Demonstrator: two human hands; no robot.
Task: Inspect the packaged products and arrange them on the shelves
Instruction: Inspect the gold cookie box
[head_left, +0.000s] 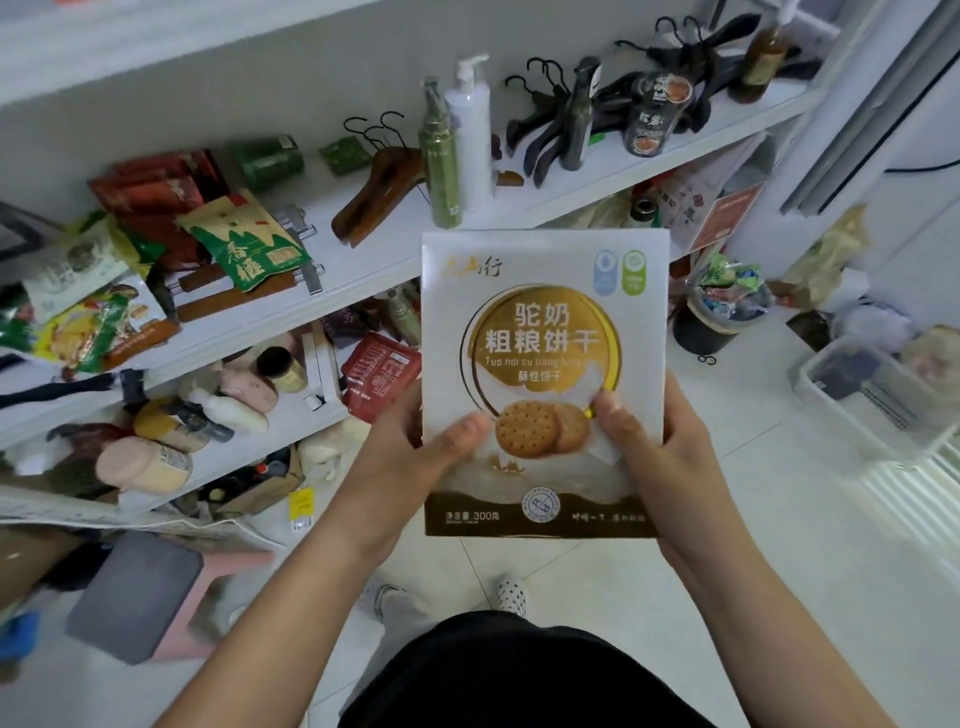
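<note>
Glossy cardboard biscuit box (543, 322)

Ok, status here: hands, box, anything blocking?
Left hand, right hand both grip white-and-gold cardboard biscuit box, front showing, unshelved. Green spray bottle, white pump bottle crowd shelf behind.

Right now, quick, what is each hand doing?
Left hand: grips the left edge of the white and gold cardboard biscuit box, thumb on its front.
Right hand: grips the same box's right edge, thumb on front.
</note>
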